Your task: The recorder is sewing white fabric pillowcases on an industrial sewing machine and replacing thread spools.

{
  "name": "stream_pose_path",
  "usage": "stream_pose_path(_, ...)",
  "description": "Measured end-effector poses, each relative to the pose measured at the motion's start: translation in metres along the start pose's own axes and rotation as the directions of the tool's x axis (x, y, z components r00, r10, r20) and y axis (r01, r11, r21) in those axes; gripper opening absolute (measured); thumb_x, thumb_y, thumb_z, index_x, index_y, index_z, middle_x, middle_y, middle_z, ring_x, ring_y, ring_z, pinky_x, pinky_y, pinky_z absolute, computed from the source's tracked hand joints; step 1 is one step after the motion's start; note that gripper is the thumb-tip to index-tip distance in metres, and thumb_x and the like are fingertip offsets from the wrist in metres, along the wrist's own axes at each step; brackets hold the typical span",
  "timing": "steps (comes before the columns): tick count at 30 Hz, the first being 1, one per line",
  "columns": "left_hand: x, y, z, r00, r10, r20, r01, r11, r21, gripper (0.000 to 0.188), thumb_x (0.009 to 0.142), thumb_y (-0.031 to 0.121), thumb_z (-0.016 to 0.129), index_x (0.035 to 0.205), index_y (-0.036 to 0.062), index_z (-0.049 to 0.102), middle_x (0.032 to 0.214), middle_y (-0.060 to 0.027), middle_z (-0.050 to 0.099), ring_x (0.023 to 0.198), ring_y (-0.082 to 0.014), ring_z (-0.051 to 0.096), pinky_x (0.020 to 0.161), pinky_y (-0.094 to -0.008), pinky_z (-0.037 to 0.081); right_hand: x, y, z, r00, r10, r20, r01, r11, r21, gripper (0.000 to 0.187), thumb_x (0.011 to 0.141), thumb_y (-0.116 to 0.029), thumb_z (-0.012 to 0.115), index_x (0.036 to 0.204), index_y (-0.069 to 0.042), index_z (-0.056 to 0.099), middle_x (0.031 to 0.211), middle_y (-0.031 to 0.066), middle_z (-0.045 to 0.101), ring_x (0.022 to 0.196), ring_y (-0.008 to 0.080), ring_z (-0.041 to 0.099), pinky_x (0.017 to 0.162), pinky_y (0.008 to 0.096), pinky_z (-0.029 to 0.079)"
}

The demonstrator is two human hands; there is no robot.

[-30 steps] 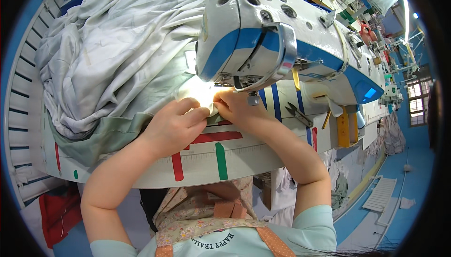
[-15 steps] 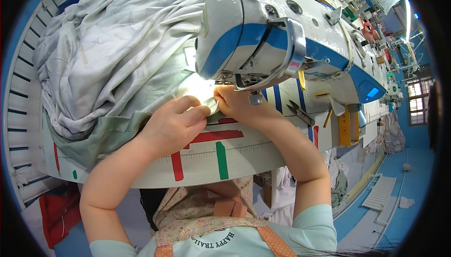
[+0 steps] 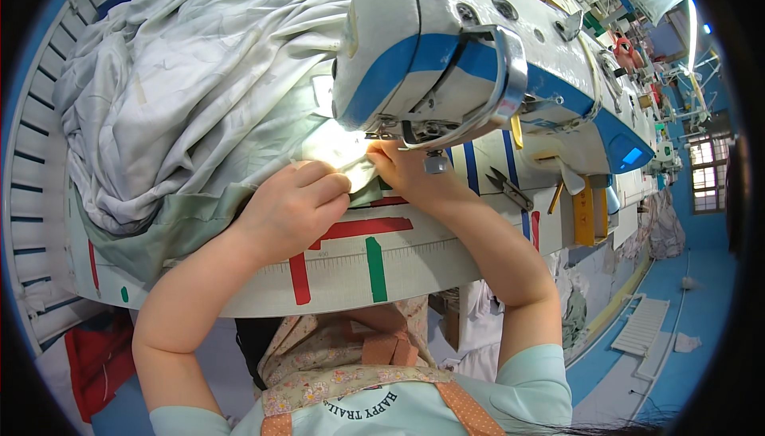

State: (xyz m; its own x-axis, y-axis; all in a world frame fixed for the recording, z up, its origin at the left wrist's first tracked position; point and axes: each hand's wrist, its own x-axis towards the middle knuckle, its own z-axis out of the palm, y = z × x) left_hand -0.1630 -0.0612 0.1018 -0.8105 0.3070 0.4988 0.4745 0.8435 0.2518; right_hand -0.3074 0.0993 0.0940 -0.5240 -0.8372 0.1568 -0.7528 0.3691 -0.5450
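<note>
Across the pale, curved-looking table (image 3: 255,296), smooth and marked with ruler lines, a great heap of cloth (image 3: 183,77) lies left of the sewing machine (image 3: 382,29), its near edge beneath the machine's head. The heap's weight could pull that edge askew; its thin, slightly shiny folds, whitish with a grey-green side, could also bunch under the head. Glossy, rounded and blue-and-white, the machine carries a bent chrome bar at its front. The left hand (image 3: 295,209) pinches the cloth edge between closed fingers, and a slip there could let it wrinkle. The right hand (image 3: 402,169) has its fingers curled narrow at the edge, close under the head, where straying inward could hurt them; I cannot tell how firmly they grip, or whether they do. Flat red tape (image 3: 366,229) crosses the tabletop. Small metal scissors (image 3: 510,189) lie with pointed blades apart near the right forearm, which could brush them.
</note>
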Motion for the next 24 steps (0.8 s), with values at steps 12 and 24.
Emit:
stream_pose_path(12,-0.001,0.001,0.002,0.998,-0.053,-0.04,0.053,0.999,-0.011,0.008,0.066,0.004,0.064,0.072,0.005,0.059,0.089,-0.0014,0.06,0.083,-0.0197,0.058,0.071,-0.032,0.051,-0.028,-0.007,-0.014,0.964,-0.264,-0.009,0.264,0.964,0.011,0.014,0.074,-0.007,0.066,0.087,-0.009,0.063,0.085,0.0081,0.061,0.077,0.0294,0.06,0.065,0.0374,0.048)
stream_pose_path(24,-0.003,-0.001,0.0,1.0,0.006,-0.012,-0.006,1.0,0.001,0.011,0.068,0.01,0.06,0.078,0.006,0.058,0.084,-0.0024,0.054,0.079,-0.0196,0.054,0.066,-0.0309,0.048,-0.031,-0.008,-0.012,0.889,-0.455,-0.049,0.451,0.889,-0.082,0.018,0.068,-0.007,0.063,0.085,-0.01,0.061,0.084,0.001,0.056,0.075,0.021,0.059,0.061,0.032,0.049)
